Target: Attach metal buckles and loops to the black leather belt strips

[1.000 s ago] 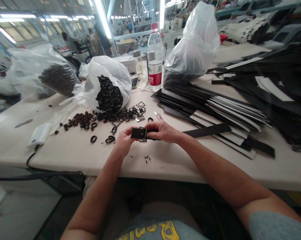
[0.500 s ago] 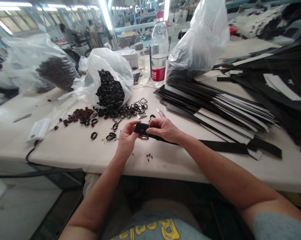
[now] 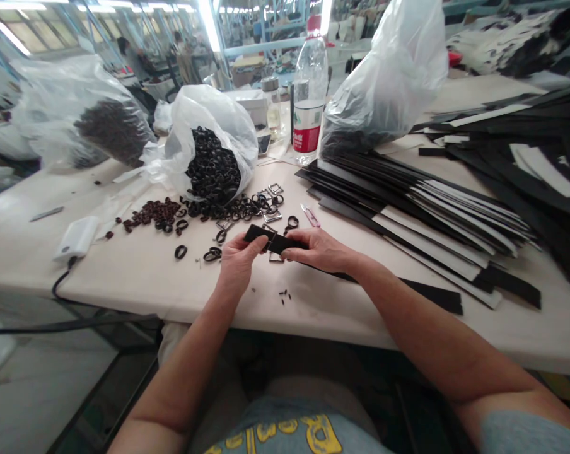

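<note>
A black belt strap (image 3: 431,295) runs from my hands to the right under my right forearm, its tail lying on the table. My left hand (image 3: 238,263) is closed on the strap's short end, thumb on top. Close beside it, my right hand (image 3: 321,251) pinches the longer part between thumb and fingers. A thin metal bar, seemingly part of a buckle (image 3: 270,238), shows across the strap between the hands; the rest of it is hidden. Just below the strap, another square metal piece (image 3: 275,257) shows in part.
Black loops (image 3: 212,167) spill from a white plastic bag (image 3: 240,120) beside brown loops (image 3: 152,214). Several buckles (image 3: 273,216), thread snips (image 3: 311,216) and small black bits (image 3: 285,295) lie near my hands. Stacked straps (image 3: 408,208), a bottle (image 3: 308,120) and a white charger (image 3: 77,239) stand around.
My left thumb has come over the strap's short end, and my right hand has shifted slightly right. The strap's tail has moved toward me, away from the stack. The view has shifted slightly.
</note>
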Motion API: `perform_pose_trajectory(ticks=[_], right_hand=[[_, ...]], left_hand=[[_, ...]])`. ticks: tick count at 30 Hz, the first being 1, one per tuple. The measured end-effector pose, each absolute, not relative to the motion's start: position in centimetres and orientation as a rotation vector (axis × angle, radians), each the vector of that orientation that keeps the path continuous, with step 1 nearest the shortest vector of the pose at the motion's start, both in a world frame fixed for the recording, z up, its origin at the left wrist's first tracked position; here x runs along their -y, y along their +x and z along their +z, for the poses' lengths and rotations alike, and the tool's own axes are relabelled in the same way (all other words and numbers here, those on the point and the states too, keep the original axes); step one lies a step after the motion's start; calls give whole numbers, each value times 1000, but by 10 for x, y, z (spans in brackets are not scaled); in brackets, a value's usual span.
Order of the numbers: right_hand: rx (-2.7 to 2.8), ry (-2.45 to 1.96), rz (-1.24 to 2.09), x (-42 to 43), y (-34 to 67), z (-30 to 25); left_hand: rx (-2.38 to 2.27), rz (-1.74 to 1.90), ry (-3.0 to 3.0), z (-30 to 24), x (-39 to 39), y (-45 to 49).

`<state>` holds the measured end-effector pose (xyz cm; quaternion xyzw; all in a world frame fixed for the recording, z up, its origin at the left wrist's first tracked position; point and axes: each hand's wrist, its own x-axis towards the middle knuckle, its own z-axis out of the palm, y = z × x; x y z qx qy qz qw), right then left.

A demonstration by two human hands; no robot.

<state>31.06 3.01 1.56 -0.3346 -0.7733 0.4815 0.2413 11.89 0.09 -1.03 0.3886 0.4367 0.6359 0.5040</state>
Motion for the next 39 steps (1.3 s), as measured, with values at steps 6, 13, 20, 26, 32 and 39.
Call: perform_pose_trajectory(ticks=[6,13,20,26,32,39], right_hand=[[2101,-926,1141,-26,303,8],[2103,-886,1088,-23,300,9],[2066,-851,1152,-21,300,10],[2027,-973,1093,-13,297,12],[2018,-952,985,-18,293,-5],[1882,-993,1059,-22,289,-7]], left_hand=[[-1026,1489,768,-7,2,130],[-980,1455,765,-11,6,139],[-1049,1485,781,-17,7,135],[-1148,1481,862,-23,10,139],[-1187,1574,1077,-28,6,147],[-1020,1550,1231,-21,8,138]])
